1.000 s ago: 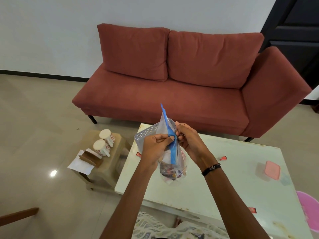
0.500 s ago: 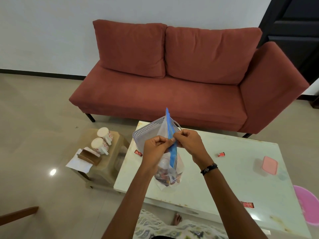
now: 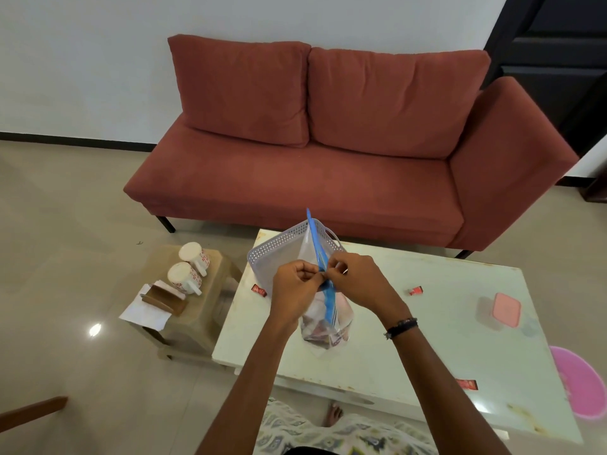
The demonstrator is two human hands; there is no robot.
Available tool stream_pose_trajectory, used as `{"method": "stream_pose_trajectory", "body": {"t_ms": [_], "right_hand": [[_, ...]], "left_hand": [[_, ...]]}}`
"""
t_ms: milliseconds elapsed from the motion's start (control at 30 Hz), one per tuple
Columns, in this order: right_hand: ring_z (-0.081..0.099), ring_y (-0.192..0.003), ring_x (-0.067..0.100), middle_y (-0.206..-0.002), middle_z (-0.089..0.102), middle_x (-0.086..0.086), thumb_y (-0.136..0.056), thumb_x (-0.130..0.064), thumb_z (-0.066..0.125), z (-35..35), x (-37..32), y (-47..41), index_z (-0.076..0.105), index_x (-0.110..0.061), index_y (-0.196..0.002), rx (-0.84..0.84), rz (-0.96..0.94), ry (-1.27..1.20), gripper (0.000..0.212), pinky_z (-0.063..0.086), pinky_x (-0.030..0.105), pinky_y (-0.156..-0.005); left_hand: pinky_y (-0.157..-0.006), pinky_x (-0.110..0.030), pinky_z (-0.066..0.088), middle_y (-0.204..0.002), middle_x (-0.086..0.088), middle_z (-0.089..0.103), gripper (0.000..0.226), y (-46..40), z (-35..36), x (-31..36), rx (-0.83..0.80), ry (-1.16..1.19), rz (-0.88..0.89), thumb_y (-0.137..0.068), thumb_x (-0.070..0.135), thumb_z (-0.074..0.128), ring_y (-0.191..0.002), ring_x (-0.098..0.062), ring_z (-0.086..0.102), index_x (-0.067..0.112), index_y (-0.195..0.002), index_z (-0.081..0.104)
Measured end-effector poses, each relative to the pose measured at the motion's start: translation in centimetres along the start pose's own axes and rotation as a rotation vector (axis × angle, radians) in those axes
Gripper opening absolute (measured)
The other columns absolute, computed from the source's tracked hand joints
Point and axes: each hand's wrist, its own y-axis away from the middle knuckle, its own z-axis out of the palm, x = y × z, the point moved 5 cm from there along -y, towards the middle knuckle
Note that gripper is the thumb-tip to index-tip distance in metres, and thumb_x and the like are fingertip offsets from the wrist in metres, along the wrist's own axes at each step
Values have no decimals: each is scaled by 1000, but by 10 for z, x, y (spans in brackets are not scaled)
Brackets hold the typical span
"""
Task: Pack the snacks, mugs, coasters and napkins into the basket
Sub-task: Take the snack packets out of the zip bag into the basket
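Note:
A clear zip bag [image 3: 325,326] with a blue seal strip holds several snack packets and hangs just above the white table [image 3: 427,343]. My left hand [image 3: 294,290] and my right hand [image 3: 356,279] both pinch the blue strip near its middle. Behind the bag stands a grey perforated basket [image 3: 279,252] at the table's far left corner. Two white mugs [image 3: 189,269] with red flowers lie on a low stool [image 3: 203,310], beside brown coasters in a holder [image 3: 162,298] on white napkins [image 3: 144,315]. Loose red snack packets [image 3: 258,289] lie on the table.
A red sofa [image 3: 328,159] stands beyond the table. A pink-lidded box [image 3: 504,310] sits at the table's right, further red packets lie at mid table [image 3: 415,291] and near the front edge [image 3: 466,384], and a pink tub [image 3: 581,382] stands off the right edge.
The view has tilted down a little. Both hands have stayed on the blue strip, fingers working closer together along it, and the bag hangs slightly lower over the table.

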Motion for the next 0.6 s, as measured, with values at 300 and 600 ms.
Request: {"method": "stream_pose_trajectory", "body": {"t_ms": [300,600], "right_hand": [[49,-61,16,-75,65,13,-89,-32,54,8,4,16,62,-5,-74,-87,-5,45,32,40,24,-56],[71,-75,17,-89,68,3,-71,-20,78,31,23,33,48,-20,-101,-333,261,-105,42,60,35,-77]], "left_hand": [[-76,-28,58,-87,-6,69,4,3,4,-7,-44,-134,46,-84,13,67,-77,-17,68,11,-85,64],[-79,-37,59,-87,-13,72,9,7,-7,-24,21,-103,32,-81,11,70,-78,-23,71,3,-86,66]]}}
